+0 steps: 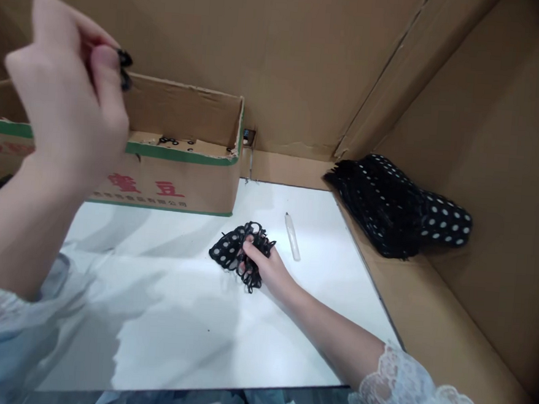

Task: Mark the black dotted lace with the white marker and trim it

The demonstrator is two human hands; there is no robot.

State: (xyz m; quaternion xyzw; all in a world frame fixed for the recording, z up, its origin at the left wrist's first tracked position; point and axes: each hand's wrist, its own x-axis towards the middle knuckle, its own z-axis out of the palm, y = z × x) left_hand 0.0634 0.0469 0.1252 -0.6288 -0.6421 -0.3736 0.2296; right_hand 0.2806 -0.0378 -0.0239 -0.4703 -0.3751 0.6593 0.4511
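My left hand [70, 83] is raised at the upper left, in front of the cardboard box. Its thumb and fingers pinch a small black piece [124, 69], too blurred to tell its kind. Over the white tabletop [173, 318], my right hand [263, 263] is closed round a bunch of black polka-dot fabric [228, 249]. Many thin black loops stick out of this bunch around the fingers. A slim whitish stick with a dark pointed tip [293, 237] lies just right of that hand.
The open cardboard box [197, 184] with green edging and red characters stands at the back left; several small black rings [168, 140] show inside. Black polka-dot fabric [384, 204] is piled at the right. Tall cardboard walls [298, 62] enclose the back and right.
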